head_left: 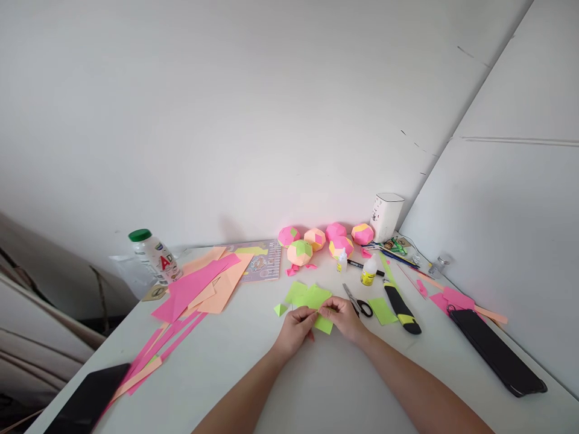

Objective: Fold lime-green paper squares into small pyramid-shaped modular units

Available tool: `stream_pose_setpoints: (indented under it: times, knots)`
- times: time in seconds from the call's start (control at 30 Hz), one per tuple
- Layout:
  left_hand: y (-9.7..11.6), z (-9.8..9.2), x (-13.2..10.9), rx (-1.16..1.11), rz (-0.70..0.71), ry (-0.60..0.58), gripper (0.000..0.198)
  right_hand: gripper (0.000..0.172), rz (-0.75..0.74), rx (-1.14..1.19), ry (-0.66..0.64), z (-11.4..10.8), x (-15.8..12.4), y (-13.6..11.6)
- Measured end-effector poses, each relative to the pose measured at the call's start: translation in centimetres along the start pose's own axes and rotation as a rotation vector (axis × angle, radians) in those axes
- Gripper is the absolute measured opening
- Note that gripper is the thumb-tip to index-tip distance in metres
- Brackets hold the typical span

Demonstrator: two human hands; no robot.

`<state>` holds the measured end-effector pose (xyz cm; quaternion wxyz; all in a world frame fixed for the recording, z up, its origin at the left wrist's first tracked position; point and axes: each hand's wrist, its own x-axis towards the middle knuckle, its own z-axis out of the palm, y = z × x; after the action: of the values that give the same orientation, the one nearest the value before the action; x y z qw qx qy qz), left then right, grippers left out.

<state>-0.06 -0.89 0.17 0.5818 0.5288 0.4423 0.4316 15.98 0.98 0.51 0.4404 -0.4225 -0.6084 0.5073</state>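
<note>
My left hand (295, 330) and my right hand (346, 318) meet in the middle of the table. Thumb and fingers of both are pinched together on a piece of light green paper (324, 326), which shows below the fingertips. The exact fold between the fingers is too small to make out. Just beyond lie more green paper sheets (296, 292), with a small folded green piece (280, 310) to the left. Scissors (357, 301) with black handles rest beside my right hand, near a green paper square (382, 311) and a black and yellow utility knife (401, 306).
Several faceted paper balls (300, 252) line the wall. Two glue bottles (368, 272) stand in front of them. Pink and orange paper (199, 283), a white bottle (154, 256) and a phone (88, 398) are left; a black case (497, 352) is right.
</note>
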Motion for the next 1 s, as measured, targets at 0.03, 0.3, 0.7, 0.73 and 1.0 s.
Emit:
stream_pose_setpoints:
  times: [0.03,0.3,0.7,0.73,1.0]
  knots:
    - [-0.02,0.03,0.02,-0.011,0.0,0.0,0.029,0.02,0.001,0.002,-0.003,0.01,-0.02,-0.01]
    - [0.25,0.17,0.06,-0.114,-0.02,-0.007,0.027,0.029,0.046,0.033,-0.019,0.05,-0.07,0.1]
    - [0.08,0.18,0.53,-0.198,-0.04,0.051,0.028,0.036,0.029,0.053,0.008,-0.04,-0.2,-0.45]
    - [0.08,0.19,0.57,-0.202,-0.043,0.051,0.029,0.032,0.026,0.05,0.015,-0.04,-0.22,-0.51]
    - [0.39,0.22,0.46,-0.196,-0.034,0.029,0.033,0.026,-0.005,-0.047,-0.036,-0.06,0.02,0.34]
